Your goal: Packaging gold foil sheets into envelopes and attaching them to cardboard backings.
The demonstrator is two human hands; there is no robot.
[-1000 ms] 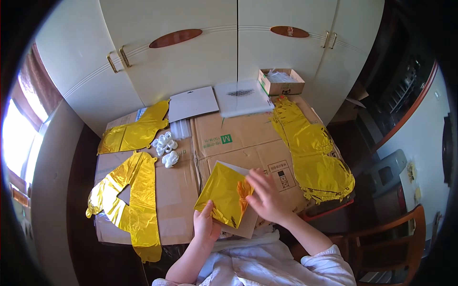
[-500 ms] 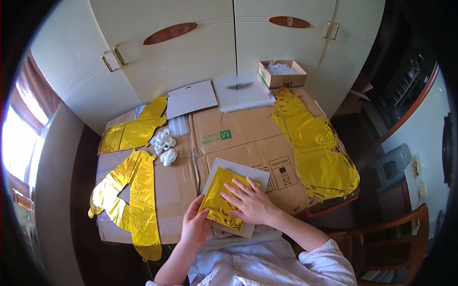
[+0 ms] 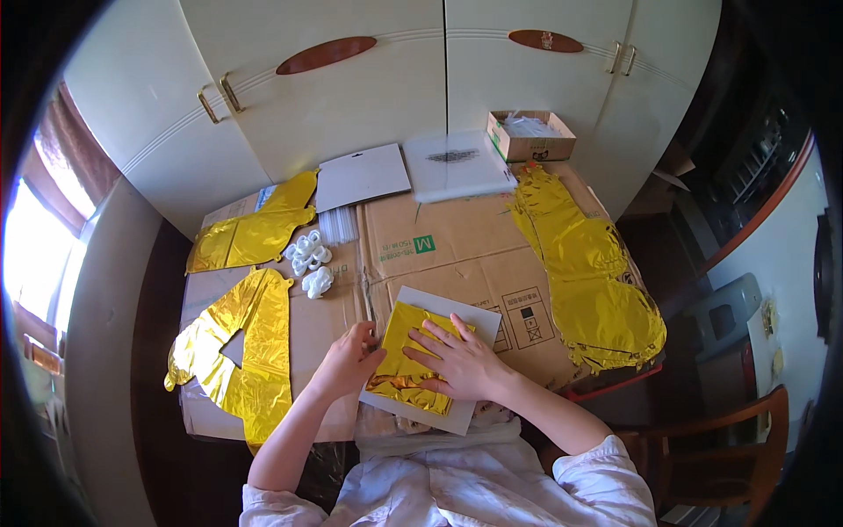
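Observation:
A folded gold foil balloon (image 3: 404, 350) lies on a white card (image 3: 475, 314) close to my body. My right hand (image 3: 461, 358) rests flat on the foil, fingers spread. At the left edge of the foil and card, my left hand (image 3: 349, 360) has its fingers curled in with the thumb toward the foil. What those fingers pinch, if anything, is hidden. The foil's lower part is creased and shiny.
Flat gold foil balloons lie on the cardboard (image 3: 457, 237): a letter-shaped one (image 3: 263, 342) at left, another (image 3: 255, 233) behind it, a stack (image 3: 588, 272) at right. White ribbon rolls (image 3: 307, 253), cards (image 3: 362, 178), clear bags (image 3: 461, 167) and a small box (image 3: 531, 145) stand farther back.
My left hand has moved left and up along the foil's edge, its fingers now curled. The right hand stays flat on the foil. The view has shifted slightly.

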